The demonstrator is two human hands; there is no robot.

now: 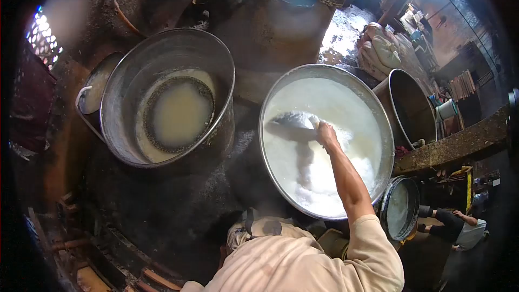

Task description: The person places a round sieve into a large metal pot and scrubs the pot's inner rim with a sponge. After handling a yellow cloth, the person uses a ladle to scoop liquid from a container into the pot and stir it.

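My right hand (pixel 326 135) is closed around the handle of a metal scoop (pixel 294 119). Its rounded head is over or in the white liquid (pixel 330 94) that nearly fills a large round metal pot (pixel 391 154); I cannot tell how deep it sits. A dark shadow falls on the liquid beside the scoop. White froth lies nearer my body, brightly lit. My left hand is out of sight.
To the left stands a deep metal pot (pixel 115 130) with cloudy yellowish liquid low inside. A tilted metal pot (pixel 413 103) and a smaller liquid-filled pot (pixel 400 205) are at right. Sacks (pixel 384 48) lie behind. Another person (pixel 470 230) is at far right.
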